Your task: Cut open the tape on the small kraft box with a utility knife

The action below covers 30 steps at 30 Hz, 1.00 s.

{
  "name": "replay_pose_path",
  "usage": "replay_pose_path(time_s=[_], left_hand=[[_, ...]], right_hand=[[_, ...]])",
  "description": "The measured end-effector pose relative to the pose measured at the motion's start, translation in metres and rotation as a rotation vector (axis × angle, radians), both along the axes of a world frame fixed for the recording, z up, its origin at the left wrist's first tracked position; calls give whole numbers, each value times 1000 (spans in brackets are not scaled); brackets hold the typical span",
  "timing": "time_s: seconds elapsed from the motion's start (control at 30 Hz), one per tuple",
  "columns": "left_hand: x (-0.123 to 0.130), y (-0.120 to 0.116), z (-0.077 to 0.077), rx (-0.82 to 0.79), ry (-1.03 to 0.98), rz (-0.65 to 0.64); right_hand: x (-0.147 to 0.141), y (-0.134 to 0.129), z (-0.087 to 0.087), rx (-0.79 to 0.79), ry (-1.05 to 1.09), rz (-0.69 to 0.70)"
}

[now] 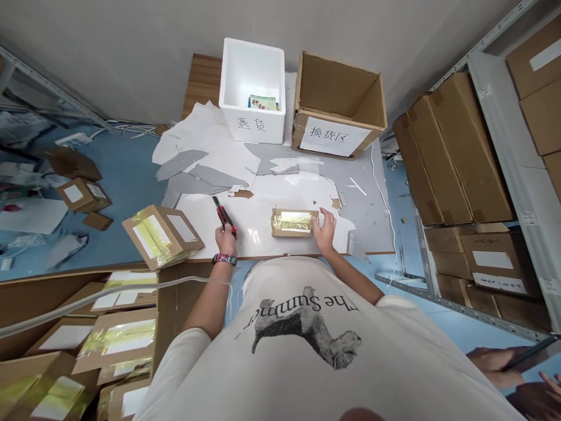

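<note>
Cardboard parcel (pixel 293 223), small, bound in glossy yellowish tape: lies flat near the centre of the frame on a white tabletop (pixel 256 237), its long axis running left to right, parallel to the table's near edge.

Right hand (pixel 324 231): the nearer of the two, fingers loosely spread, touching the parcel's right end.

Left hand (pixel 225 240): just beside the parcel's left end, not touching it, closed in a firm fist around a red box cutter (pixel 225 215). The parcel lies to this hand's right. The cutter's black tip angles toward the upper left, away from the parcel. Multicoloured wristband (pixel 224 259) on the left wrist.

Second taped parcel (pixel 162 237): tilted at the table's left edge, near the left hand.

Torn grey and white sheeting (pixel 201 158): on the table beyond the hands.

White foam box (pixel 252 88): upper centre, handwritten label, printed item inside (pixel 263 103).

Open cardboard carton (pixel 337 99): directly right of the foam box, paper label with Chinese characters (pixel 335 135).

Stacked cartons (pixel 456 158): on metal shelving at right.

Pile of taped parcels (pixel 118 339): lower left.

Another person's hands (pixel 495 365): bottom right corner, apart from the two above.
</note>
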State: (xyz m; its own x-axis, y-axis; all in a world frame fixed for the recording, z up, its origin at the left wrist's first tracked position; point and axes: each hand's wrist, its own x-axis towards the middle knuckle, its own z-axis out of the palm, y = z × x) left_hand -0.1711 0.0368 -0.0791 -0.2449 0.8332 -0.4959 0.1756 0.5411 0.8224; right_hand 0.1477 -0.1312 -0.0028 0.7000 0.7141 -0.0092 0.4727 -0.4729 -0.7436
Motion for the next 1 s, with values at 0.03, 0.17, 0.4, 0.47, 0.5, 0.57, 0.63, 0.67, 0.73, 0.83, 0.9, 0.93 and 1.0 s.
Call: replay_pose_path(time_s=[0.03, 0.17, 0.4, 0.47, 0.5, 0.57, 0.63, 0.67, 0.73, 0.83, 0.9, 0.93, 1.0], left_hand=[[13, -4, 8, 18, -112, 31], [63, -30, 42, 144, -383, -403], [77, -44, 67, 411, -79, -961], [73, -38, 62, 484, 17, -909], [72, -35, 58, 508, 55, -875], [71, -28, 47, 500, 106, -825], [74, -25, 35, 412, 112, -820], [76, -24, 29, 349, 97, -835], [81, -25, 21, 250, 65, -885], [86, -26, 17, 260, 67, -910], [86, -25, 19, 295, 78, -881], [86, -24, 20, 298, 78, -869], [83, -22, 22, 296, 75, -867]], right_hand=[[-7, 8, 6, 40, 77, 55], [-51, 49, 13, 93, 622, 211], [-61, 49, 3, 170, 881, 62], [-36, 32, 1, 190, 831, 5], [-22, 23, 0, 195, 773, -39], [4, 6, -3, 169, 622, -139], [22, -6, -8, 70, 493, -228], [27, -9, -10, -8, 451, -254], [29, -11, -15, -181, 377, -249], [21, -5, -21, -363, 228, -151], [18, 0, -22, -400, 161, -82], [19, 1, -21, -403, 148, -46], [22, 2, -17, -368, 102, 60]])
